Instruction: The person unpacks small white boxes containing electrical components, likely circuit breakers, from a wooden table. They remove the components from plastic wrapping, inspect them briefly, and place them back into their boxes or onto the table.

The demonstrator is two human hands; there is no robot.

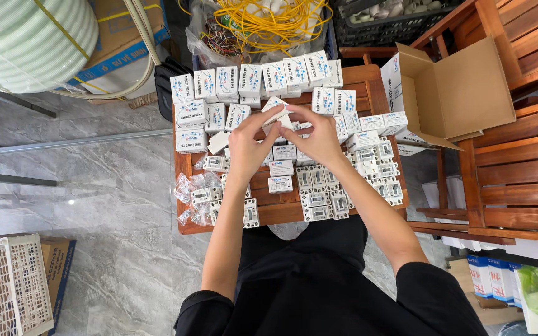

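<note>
Both my hands hold one small white cardboard box (276,112) with blue print above a low wooden table (368,84). My left hand (249,144) grips its left end. My right hand (319,138) pinches its right side and flap. Under my hands lie several white breaker switches (317,198) in rows. Rows of closed small white boxes (251,79) stand along the table's far side. Small clear plastic bags (195,194) with parts lie at the table's left front.
An open brown carton (462,93) sits at the table's right. Wooden slatted furniture (518,162) stands further right. Yellow cable in a bag (268,23) lies behind the table. A white plastic basket (7,286) stands on the grey tiled floor at lower left.
</note>
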